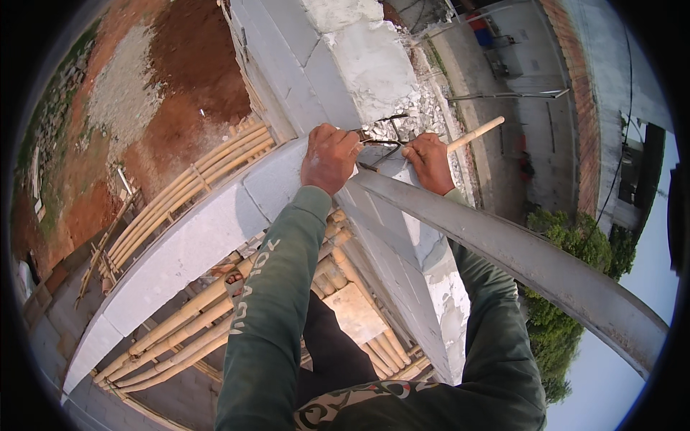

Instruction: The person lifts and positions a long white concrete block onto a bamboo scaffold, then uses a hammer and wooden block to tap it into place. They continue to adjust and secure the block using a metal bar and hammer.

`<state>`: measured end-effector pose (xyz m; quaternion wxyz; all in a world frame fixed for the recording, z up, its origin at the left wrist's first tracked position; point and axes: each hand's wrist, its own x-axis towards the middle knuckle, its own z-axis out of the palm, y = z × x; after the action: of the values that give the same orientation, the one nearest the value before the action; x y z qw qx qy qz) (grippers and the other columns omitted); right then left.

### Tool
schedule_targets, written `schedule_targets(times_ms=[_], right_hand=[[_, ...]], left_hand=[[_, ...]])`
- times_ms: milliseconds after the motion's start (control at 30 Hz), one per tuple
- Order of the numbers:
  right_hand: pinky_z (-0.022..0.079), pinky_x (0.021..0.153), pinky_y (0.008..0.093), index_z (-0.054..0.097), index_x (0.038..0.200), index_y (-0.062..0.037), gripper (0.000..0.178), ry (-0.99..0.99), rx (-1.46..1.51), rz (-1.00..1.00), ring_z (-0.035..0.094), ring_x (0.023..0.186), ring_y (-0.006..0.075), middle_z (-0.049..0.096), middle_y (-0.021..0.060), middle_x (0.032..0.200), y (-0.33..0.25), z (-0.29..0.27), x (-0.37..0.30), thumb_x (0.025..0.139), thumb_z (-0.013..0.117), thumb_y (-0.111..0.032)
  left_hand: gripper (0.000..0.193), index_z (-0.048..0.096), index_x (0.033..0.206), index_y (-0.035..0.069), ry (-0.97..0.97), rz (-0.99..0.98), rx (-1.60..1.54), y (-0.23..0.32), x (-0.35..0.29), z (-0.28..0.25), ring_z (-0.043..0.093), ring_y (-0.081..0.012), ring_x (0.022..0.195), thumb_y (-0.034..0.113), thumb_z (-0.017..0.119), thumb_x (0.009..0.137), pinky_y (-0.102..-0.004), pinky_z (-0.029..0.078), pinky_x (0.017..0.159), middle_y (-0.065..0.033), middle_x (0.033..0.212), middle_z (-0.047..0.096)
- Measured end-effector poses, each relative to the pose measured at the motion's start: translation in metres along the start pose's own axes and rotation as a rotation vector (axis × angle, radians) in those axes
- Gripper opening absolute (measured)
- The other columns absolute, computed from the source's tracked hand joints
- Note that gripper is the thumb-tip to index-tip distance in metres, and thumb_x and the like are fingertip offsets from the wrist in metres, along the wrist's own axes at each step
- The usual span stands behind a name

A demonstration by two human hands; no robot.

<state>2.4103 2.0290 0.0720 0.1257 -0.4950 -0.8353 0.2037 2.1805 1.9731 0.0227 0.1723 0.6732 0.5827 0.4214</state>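
Note:
Both my hands are closed at a corner of the pale block wall (269, 176). Between them are thin dark bent metal wires (388, 144), standing over the wall's broken top. My left hand (330, 158), its fingers curled, grips the left end of the wire. Thumb and fingers of my right hand (429, 164) pinch the right end. Just below the hands, a long grey beam (517, 251) starts at the wall and slopes down to the right, beneath my right hand. My palms and the exact wire ends are hidden.
Bamboo scaffolding (190, 194) runs along the wall's left side, with more bamboo poles (180, 337) below me. A bamboo pole (476, 133) sticks out beyond my right hand. Crumbled white rubble (424, 108) lies on the wall top. Red earth (194, 72) lies far below.

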Motion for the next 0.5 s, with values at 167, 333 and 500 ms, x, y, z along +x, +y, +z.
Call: schedule_targets(times_ms=[167, 333, 500], right_hand=[[0.045, 0.073, 0.04, 0.066, 0.08, 0.0005, 0.009, 0.009, -0.033, -0.02, 0.055, 0.08, 0.0298, 0.062, 0.0119, 0.074, 0.002, 0.002, -0.002, 0.081, 0.07, -0.007], [0.042, 0.08, 0.0428, 0.068, 0.082, -0.0036, 0.007, 0.003, -0.06, 0.004, 0.057, 0.092, 0.0306, 0.064, 0.01, 0.083, 0.0, 0.006, -0.006, 0.08, 0.07, -0.01], [0.044, 0.081, 0.0436, 0.068, 0.082, -0.0021, 0.006, 0.104, -0.16, 0.059, 0.058, 0.096, 0.0315, 0.066, 0.012, 0.083, -0.007, 0.016, -0.011, 0.078, 0.07, -0.007]], left_hand=[[0.011, 0.062, 0.087, 0.01, -0.032, -0.029, 0.042, 0.001, 0.0, 0.0, 0.054, -0.0252, 0.09, 0.013, 0.068, 0.079, -0.0414, 0.042, 0.093, -0.0043, 0.083, 0.062], [0.012, 0.061, 0.087, 0.01, -0.092, -0.032, 0.039, -0.003, 0.002, 0.0, 0.054, -0.0244, 0.092, 0.013, 0.069, 0.079, -0.0412, 0.042, 0.093, -0.0036, 0.085, 0.061], [0.012, 0.061, 0.087, 0.01, -0.096, -0.044, 0.04, -0.002, 0.001, 0.0, 0.053, -0.024, 0.094, 0.012, 0.069, 0.078, -0.0412, 0.041, 0.095, -0.003, 0.087, 0.061]])
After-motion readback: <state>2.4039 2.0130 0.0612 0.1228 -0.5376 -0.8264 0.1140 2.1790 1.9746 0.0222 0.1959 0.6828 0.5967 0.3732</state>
